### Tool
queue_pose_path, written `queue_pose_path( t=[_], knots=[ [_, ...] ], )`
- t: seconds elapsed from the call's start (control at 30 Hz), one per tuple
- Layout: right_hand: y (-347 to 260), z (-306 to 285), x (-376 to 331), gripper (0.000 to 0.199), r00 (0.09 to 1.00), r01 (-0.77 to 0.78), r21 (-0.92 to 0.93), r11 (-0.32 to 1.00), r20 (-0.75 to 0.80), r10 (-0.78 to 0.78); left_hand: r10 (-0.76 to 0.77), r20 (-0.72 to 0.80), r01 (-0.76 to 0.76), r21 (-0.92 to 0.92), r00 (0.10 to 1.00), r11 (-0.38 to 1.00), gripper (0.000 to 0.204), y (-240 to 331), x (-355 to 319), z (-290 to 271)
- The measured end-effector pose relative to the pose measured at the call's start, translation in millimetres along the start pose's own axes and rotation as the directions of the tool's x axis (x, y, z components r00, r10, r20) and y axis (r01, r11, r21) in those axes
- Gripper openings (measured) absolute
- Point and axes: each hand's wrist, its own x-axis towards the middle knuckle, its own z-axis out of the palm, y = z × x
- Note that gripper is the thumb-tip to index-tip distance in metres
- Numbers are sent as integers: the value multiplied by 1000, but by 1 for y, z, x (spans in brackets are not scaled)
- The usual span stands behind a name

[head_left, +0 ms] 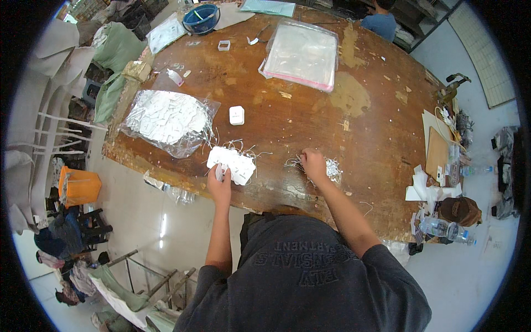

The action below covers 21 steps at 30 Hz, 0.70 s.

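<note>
My left hand [219,187] pinches a small white hang tag [219,172] between thumb and fingers, at the near edge of the table. Right behind it lies a loose pile of white hang tags [239,166] with thin strings sticking out around it. To the right, my right hand [314,166] is closed over a small heap of white tag strings [333,170]. Its fingertips point down into the strings, and exactly what they grip is too small to make out. Farther left, a clear plastic bag [200,145] spills over with many more white tags [168,117].
Behind the tags stands a white box [237,115]. A stack of clear plastic sleeves [301,55] lies farther back on the brown table [243,83]. A small bottle [175,77] and a blue bucket [201,20] stand back left; plastic bottles [448,229] lie at the right. Another person [380,25] is at the far side.
</note>
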Motion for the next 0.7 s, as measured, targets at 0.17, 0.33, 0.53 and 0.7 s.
queue_pose_path(
  t=[0.17, 0.33, 0.53, 0.7],
  knots=[
    [11, 22, 0, 11, 996, -24, -135, 991, 82, 35, 67, 95, -73, 62, 993, 995, 32, 16, -10, 0],
    [-1, 25, -4, 13, 990, 83, -193, 978, 130, -59, 74, 158, -87, 75, 985, 993, 28, 33, -21, 6],
    [-16, 5, -15, 12, 935, 338, 246, 908, 23, -354, 97, 184, -99, 0, 978, 995, 26, 32, -25, 14],
    [25, -5, -2, 16, 997, -2, -183, 983, 73, 15, 71, 234, -75, 9, 970, 997, 25, 35, -27, 16]
  ],
)
